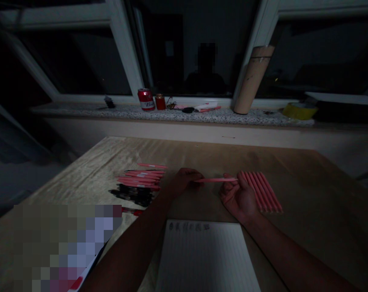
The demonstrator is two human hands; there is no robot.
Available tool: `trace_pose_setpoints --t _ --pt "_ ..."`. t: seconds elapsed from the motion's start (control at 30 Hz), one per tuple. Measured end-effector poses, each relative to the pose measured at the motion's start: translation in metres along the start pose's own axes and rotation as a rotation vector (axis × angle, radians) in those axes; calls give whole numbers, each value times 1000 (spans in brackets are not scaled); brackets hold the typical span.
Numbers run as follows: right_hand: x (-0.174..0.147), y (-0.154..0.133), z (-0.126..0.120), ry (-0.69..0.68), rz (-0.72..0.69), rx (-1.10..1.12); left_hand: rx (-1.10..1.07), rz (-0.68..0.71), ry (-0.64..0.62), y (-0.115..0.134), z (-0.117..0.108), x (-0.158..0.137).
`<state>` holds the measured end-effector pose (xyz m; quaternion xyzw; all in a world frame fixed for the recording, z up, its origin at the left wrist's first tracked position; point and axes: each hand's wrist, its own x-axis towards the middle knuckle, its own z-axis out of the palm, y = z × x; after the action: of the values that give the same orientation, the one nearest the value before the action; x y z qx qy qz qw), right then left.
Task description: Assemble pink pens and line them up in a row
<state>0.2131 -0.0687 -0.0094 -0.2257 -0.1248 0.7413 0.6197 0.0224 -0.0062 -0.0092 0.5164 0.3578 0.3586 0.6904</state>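
A slim pink pen lies level between my two hands above the table. My left hand is closed on its left end, and my right hand pinches the right end between thumb and fingers. Right beside my right hand, several pink pens lie parallel in a neat row. To the left of my left hand is a loose pile of pink pens with white labels, and a single pink pen lies just behind it. Black pens are heaped in front, near a red pen.
A lined notepad with scribbles along its top lies between my forearms. On the granite sill stand a red can, a small red jar, a cardboard tube and yellow tape. The lower left is blurred out.
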Motion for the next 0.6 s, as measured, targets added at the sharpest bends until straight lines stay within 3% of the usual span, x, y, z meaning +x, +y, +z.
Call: trace_pose_setpoints --t 0.43,0.6 --pt "-1 1 2 -27 -5 -49 40 9 25 2 0 -1" --pt "-1 1 5 -80 -92 -296 72 30 35 0 -1 0"
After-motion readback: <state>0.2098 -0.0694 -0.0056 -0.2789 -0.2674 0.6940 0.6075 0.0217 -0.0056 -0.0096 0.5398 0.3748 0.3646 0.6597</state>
